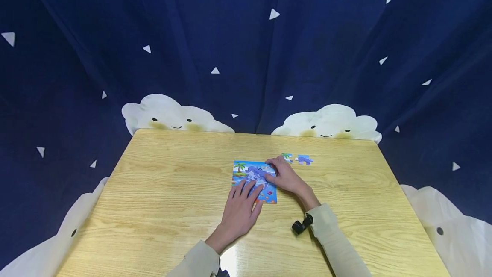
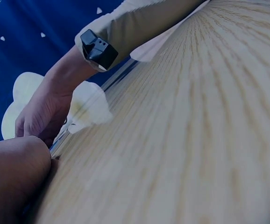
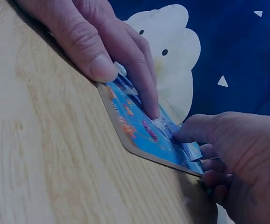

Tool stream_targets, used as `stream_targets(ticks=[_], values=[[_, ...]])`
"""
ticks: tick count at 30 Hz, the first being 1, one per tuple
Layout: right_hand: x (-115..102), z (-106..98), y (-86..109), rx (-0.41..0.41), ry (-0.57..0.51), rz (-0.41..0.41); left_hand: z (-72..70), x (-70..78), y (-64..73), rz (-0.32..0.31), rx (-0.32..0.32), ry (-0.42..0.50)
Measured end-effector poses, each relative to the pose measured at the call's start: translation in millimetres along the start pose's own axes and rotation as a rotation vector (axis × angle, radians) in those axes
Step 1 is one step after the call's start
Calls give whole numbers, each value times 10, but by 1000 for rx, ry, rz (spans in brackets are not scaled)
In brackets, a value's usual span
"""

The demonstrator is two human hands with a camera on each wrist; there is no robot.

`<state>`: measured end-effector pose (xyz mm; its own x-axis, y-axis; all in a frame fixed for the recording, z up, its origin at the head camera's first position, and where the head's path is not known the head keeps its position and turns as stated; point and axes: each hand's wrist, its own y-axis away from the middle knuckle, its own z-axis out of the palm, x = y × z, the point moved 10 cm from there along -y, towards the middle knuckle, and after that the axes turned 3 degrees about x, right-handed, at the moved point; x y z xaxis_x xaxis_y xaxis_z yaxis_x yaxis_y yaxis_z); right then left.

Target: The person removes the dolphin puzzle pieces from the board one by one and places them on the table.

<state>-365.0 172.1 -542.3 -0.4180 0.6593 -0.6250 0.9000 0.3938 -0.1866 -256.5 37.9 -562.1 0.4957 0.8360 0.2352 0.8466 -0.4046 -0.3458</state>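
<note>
A small jigsaw puzzle (image 1: 239,177) with a dolphin, a palm tree and blue sea lies on the wooden table. My left hand (image 1: 239,208) rests on its lower left part, fingers extended and touching the picture. At the puzzle's right edge, my right hand (image 1: 286,177) pinches a puzzle piece (image 3: 192,152), thumb on top and fingers curled at the side. That piece looks slightly tilted in the right wrist view; its far part is hidden. Beyond the right hand lie two loose pieces: a palm-tree piece (image 1: 287,157) and a dolphin piece (image 1: 305,160).
The wooden table (image 1: 173,174) extends on all sides of the puzzle. Behind it hangs a dark blue curtain (image 1: 238,33) with white triangles and clouds. A black wrist device (image 1: 302,224) sits at the right sleeve.
</note>
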Motion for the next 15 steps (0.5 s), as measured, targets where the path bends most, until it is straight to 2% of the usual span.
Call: stream_targets(ticks=[6, 10, 15], values=[[14, -1, 10, -50, 6, -23, 23, -10, 3, -11, -30, -3], [39, -9, 12, -74, -12, -18, -6, 1, 3, 0, -2, 0], [49, -30, 11, -61, -8, -21, -38, 15, -1, 18, 38, 0]])
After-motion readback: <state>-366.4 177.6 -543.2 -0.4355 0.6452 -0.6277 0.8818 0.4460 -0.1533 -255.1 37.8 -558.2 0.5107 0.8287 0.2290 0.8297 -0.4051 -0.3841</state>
